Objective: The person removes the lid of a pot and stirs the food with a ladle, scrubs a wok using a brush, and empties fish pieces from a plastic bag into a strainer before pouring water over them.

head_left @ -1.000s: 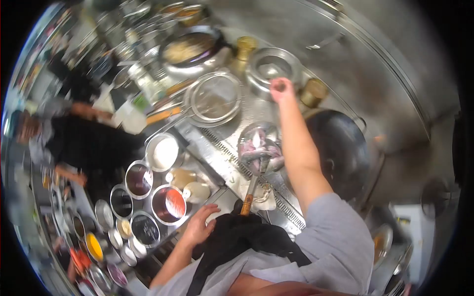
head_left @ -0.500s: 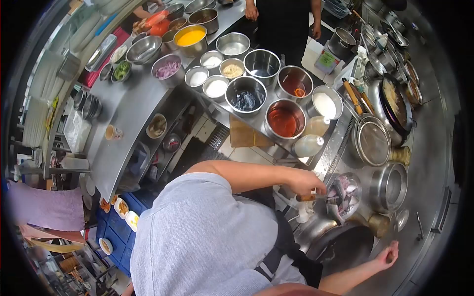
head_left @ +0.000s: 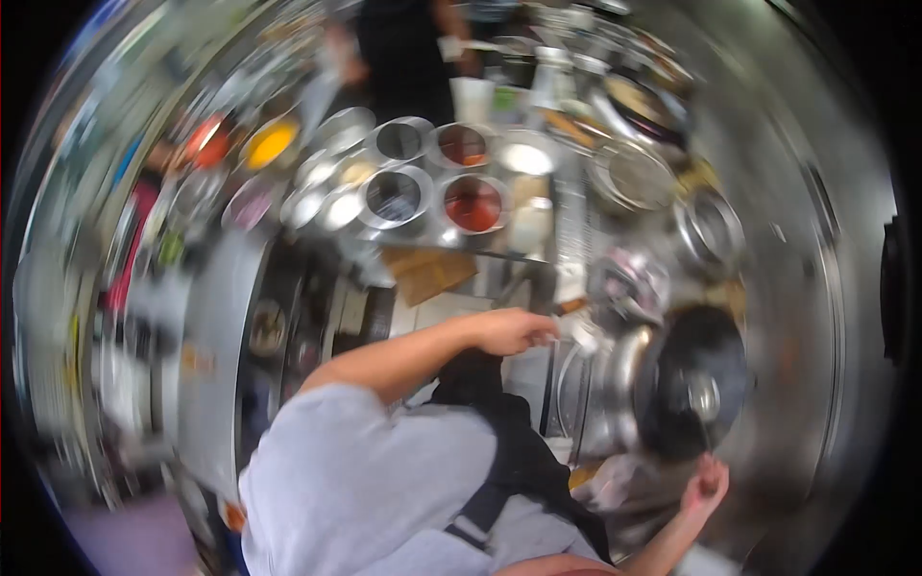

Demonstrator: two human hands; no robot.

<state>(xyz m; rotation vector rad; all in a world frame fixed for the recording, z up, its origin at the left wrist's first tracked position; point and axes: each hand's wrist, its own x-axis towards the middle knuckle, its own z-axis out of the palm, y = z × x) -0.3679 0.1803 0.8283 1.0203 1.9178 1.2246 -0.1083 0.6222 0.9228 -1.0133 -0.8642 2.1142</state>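
Observation:
My left hand (head_left: 519, 331) is beside a wooden handle (head_left: 573, 306) that points toward a round vessel of cut fish pieces (head_left: 629, 286). Its fingers are curled; whatever they hold, if anything, is hidden by blur. A white cloth (head_left: 583, 333) lies just past the fingertips. My right hand (head_left: 708, 483) is closed around the thin handle of a ladle (head_left: 702, 396). The ladle's bowl shows over the dark wok (head_left: 667, 379) on the stove. What the wok contains is too blurred to make out.
Several steel pots of sauces and powders stand on the counter (head_left: 519, 248) ahead of my left arm. A strainer (head_left: 634, 175) and a steel pot (head_left: 709, 226) sit beyond the fish. A person in a black apron (head_left: 408, 58) stands across the counter.
The view has swung and blurred. My left hand has drawn back from above the wooden handle to its near end. The ladle in my right hand has moved from beside the wok to over it.

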